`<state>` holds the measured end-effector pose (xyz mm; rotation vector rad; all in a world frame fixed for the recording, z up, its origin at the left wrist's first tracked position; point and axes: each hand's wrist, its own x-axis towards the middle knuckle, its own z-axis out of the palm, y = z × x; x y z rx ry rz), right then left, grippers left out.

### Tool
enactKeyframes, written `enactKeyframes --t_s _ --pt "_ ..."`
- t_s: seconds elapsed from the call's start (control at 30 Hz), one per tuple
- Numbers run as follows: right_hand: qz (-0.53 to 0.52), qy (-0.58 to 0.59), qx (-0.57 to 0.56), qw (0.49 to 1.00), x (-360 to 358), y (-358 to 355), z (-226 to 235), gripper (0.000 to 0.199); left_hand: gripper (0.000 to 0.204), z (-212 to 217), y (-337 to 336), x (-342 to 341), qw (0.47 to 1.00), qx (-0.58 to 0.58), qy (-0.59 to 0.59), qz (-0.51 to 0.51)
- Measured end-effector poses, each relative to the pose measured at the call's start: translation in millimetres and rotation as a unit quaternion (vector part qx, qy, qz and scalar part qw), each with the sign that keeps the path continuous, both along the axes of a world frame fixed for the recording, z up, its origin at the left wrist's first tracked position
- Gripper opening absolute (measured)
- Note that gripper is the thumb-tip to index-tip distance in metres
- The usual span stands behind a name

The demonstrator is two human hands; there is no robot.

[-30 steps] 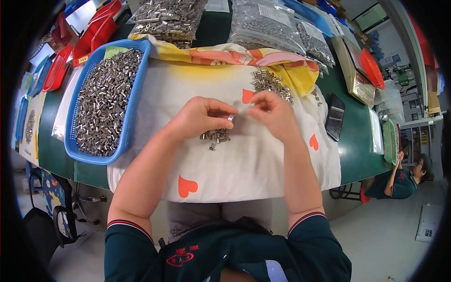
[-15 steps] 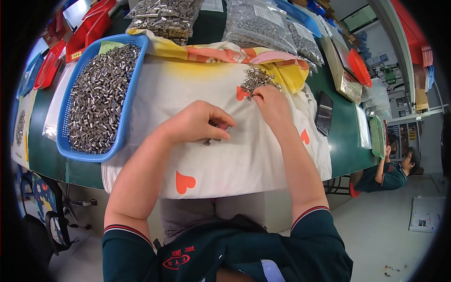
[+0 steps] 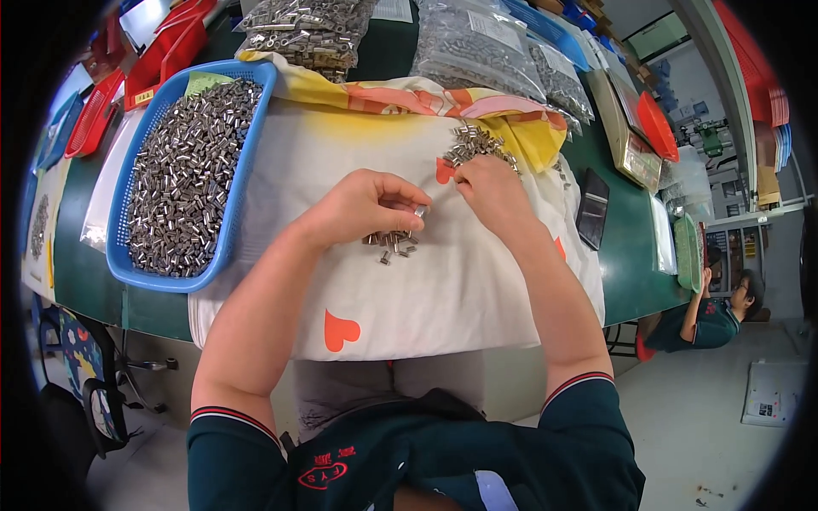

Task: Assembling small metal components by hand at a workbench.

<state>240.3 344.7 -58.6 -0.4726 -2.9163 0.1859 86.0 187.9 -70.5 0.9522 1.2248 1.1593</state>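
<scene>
My left hand [image 3: 366, 203] is closed in a pinch over the cloth, with a small shiny metal sleeve [image 3: 421, 211] at its fingertips. Directly beneath its fingers lies a small loose group of metal sleeves [image 3: 394, 245]. To the right, my right hand [image 3: 494, 194] has thumb and forefinger pressed together; whatever they may hold is too small to make out. Just beyond its knuckles a larger heap of the same sleeves [image 3: 477, 143] sits on the cloth. The white cloth [image 3: 341, 136] with red hearts covers the table under both hands.
A blue basket [image 3: 230, 204] full of metal sleeves stands at left. Clear bags of metal parts [image 3: 477, 51] line the back. A dark phone [image 3: 592, 209] and a scale [image 3: 626, 136] lie at right. Farther right, another person [image 3: 716, 315] sits at the table.
My left hand has risen slightly from the cloth, and more sleeves now show beneath it. My right hand has shifted a little nearer to me, beside the heap.
</scene>
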Motion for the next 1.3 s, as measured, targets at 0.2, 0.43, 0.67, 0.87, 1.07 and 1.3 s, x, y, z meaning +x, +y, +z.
enactKeyframes --t_s 0.2,0.43,0.67,0.87,1.07,1.3 --pt "-0.049 0.105 0.02 0.993 -6 -7 -10 0.005 0.025 1 0 0 0.999 0.003 -0.03 0.03" --pt "-0.099 0.185 -0.49 0.846 -4 -38 6 0.006 0.028 -4 3 -2 0.987 0.033 -0.108 0.116" --pt "-0.072 0.194 -0.406 0.89 -7 -53 11 0.008 0.027 -10 5 -1 0.99 0.038 -0.081 0.107" --pt "-0.028 0.231 -0.2 0.952 -7 -60 1 0.008 0.027 -6 6 2 0.991 0.029 -0.044 0.121" --pt "-0.057 0.197 -0.306 0.93 -2 -60 10 0.009 0.027 -8 3 0 0.993 0.017 -0.056 0.102" --pt "-0.09 0.115 -0.401 0.904 0 -47 14 0.013 0.025 -4 3 2 0.997 0.01 -0.017 0.078"
